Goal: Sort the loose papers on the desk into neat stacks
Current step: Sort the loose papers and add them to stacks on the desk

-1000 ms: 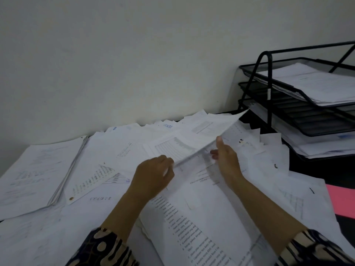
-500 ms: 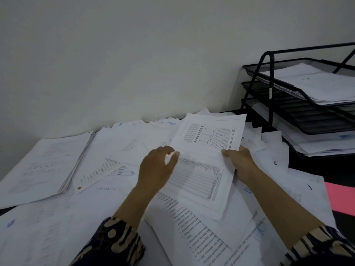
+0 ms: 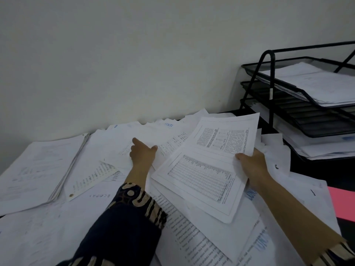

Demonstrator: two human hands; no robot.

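Printed sheets (image 3: 209, 166) are being pinched at their right edge by the right hand (image 3: 251, 166), above the desk's paper pile (image 3: 221, 233). Left hand (image 3: 143, 153) is being pressed, forefinger extended, onto loose pages. Light, floppy, likely slippery; edges are best gripped.

Hands among loose papers on a desk.

The right hand (image 3: 251, 166) pinches the right edge of a printed sheet (image 3: 209, 167), thumb on top, lifted and tilted over the paper pile (image 3: 57, 227). The left hand (image 3: 143, 154) reaches toward 11 o'clock, forefinger out and touching a sheet in the pile. A squared stack (image 3: 36, 169) lies at 9 o'clock. A black tray rack (image 3: 269, 77) holding papers stands at 2 o'clock; a pink sheet (image 3: 342, 203) shows at 4 o'clock.
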